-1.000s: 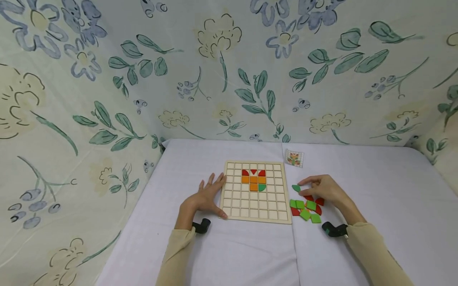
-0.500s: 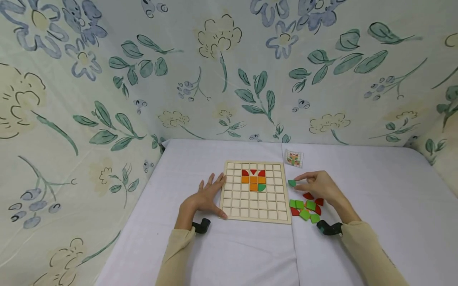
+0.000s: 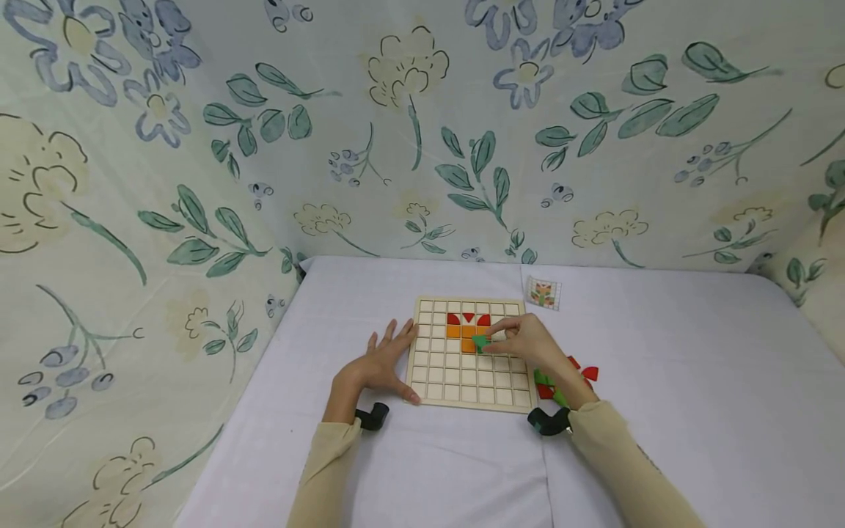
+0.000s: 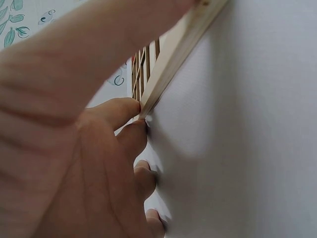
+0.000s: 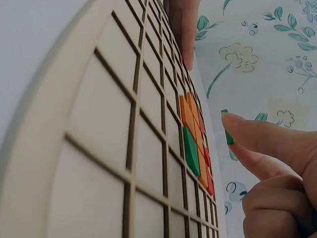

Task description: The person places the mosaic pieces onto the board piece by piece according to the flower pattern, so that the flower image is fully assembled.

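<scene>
My right hand pinches a small green tile between thumb and fingertips, over the wooden grid board. In the right wrist view the held green tile stands on edge, clear of the board's surface. On the board, red tiles sit above several orange tiles. Another green tile lies in a cell beside the orange ones; the held tile partly covers it in the head view. My left hand rests spread at the board's left edge, with index fingertip and thumb touching it.
Loose red and green tiles lie right of the board, partly hidden by my right forearm. A small picture card with a coloured pattern lies behind the board's far right corner. A floral cloth hangs behind the white-covered table.
My right hand has carried the green tile left from beside the tile pile to over the board's coloured pieces. The left hand and the board have stayed put.
</scene>
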A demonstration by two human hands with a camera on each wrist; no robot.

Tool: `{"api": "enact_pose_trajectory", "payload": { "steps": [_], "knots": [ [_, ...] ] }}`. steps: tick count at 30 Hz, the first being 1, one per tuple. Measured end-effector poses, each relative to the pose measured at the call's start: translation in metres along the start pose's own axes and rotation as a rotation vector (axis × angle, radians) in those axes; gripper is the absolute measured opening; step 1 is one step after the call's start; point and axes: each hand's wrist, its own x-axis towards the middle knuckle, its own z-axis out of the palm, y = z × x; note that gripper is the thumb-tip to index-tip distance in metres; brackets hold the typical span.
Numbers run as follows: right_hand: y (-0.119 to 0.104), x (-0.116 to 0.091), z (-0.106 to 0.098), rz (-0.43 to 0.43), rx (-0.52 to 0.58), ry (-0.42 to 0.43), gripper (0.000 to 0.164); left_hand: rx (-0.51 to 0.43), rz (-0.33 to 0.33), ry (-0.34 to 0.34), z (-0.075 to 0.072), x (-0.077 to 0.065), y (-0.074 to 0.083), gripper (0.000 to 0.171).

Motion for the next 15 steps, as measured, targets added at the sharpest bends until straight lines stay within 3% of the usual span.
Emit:
{"api": "enact_pose_trajectory", "payload": {
  "steps": [8,15],
  "knots": [
    [-0.011,0.015,0.030,-0.023,-0.026,0.001,0.027,0.004,-0.015,-0.005,0.001,0.001,0.000,0.138],
    [-0.009,0.021,0.042,0.009,-0.039,0.037,0.024,0.005,-0.010,-0.005,0.001,0.002,0.000,0.138]
  ]
}}
